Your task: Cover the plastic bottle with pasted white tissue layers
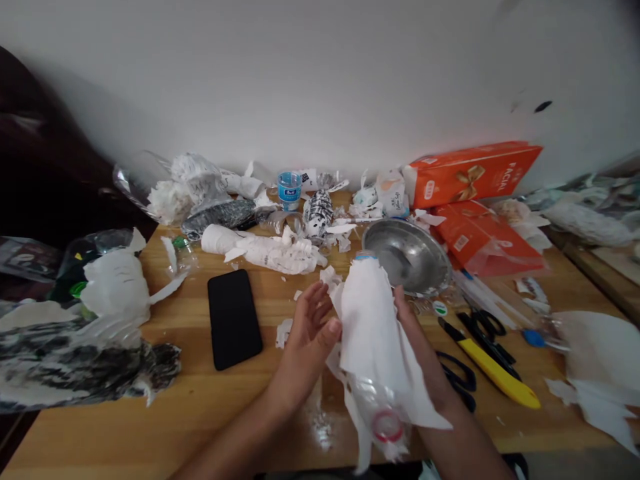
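A clear plastic bottle wrapped in white tissue paper [373, 327] is held above the wooden table [200, 400], its base pointing toward me. My left hand [310, 330] presses its thumb against the paper's left side, the other fingers spread apart. My right hand [417, 340] is behind the wrapped bottle on the right side, supporting it; most of its fingers are hidden by the paper.
A black phone [233, 318] lies left of the hands. A metal bowl [407, 257] sits behind the bottle. Black scissors [457, 379] and a yellow utility knife [493, 365] lie at right. Orange tissue packs [470, 173], other paper-wrapped bottles [273, 252] and scraps clutter the back.
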`<state>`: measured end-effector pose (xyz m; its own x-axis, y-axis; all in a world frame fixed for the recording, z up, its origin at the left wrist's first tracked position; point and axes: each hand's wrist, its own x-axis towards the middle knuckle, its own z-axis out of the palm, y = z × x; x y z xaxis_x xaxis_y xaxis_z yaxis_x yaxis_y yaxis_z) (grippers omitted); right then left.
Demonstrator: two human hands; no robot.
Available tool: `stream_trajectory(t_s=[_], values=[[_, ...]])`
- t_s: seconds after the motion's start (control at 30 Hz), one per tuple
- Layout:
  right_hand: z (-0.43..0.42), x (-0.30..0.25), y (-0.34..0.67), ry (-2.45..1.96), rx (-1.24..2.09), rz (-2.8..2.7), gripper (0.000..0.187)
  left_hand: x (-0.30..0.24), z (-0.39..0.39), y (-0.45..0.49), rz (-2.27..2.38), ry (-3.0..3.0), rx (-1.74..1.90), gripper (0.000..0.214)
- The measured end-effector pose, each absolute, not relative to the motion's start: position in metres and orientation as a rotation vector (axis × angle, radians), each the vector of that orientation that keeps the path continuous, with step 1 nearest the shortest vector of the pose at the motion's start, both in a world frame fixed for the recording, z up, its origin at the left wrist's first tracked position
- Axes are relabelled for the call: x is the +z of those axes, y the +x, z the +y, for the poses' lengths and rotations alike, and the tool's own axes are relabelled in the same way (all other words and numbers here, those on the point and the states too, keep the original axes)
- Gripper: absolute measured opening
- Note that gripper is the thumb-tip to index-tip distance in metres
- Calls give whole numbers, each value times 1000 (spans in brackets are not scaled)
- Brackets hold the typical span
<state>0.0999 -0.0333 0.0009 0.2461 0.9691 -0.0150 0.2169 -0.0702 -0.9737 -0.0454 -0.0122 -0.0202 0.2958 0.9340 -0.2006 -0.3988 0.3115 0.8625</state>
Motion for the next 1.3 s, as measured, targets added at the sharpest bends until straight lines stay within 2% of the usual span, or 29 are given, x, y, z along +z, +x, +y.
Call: stream_trajectory(t_s=[0.1,0.2,0.47,0.67,0.8,0.9,1.1,1.3], values=[[-37,-6,102,-1589,994,-965,60,-17,-29,-44,966,921,1069,56],[-42,-7,101,-1647,922,-1022,53,-12,-40,-37,973,935,1019,52],[-41,3,88,-1487,871,-1223,53,-5,-37,-22,1108,1005,1013,49],[-44,-3,101,-1436,822,-1337,53,1,-25,-30,959,1010,859,54],[-42,-5,104,-1346,784,-1454,60,13,-20,-38,918,1050,825,49],[-40,-3,101,-1249,859,-1509,64,22,-16,-45,974,1060,835,48],[-34,13,85,-1348,1001,-1305,49,25,-12,-59,1054,1059,817,54],[-27,10,80,-1451,1151,-1033,56,14,-19,-56,1093,1132,903,60]])
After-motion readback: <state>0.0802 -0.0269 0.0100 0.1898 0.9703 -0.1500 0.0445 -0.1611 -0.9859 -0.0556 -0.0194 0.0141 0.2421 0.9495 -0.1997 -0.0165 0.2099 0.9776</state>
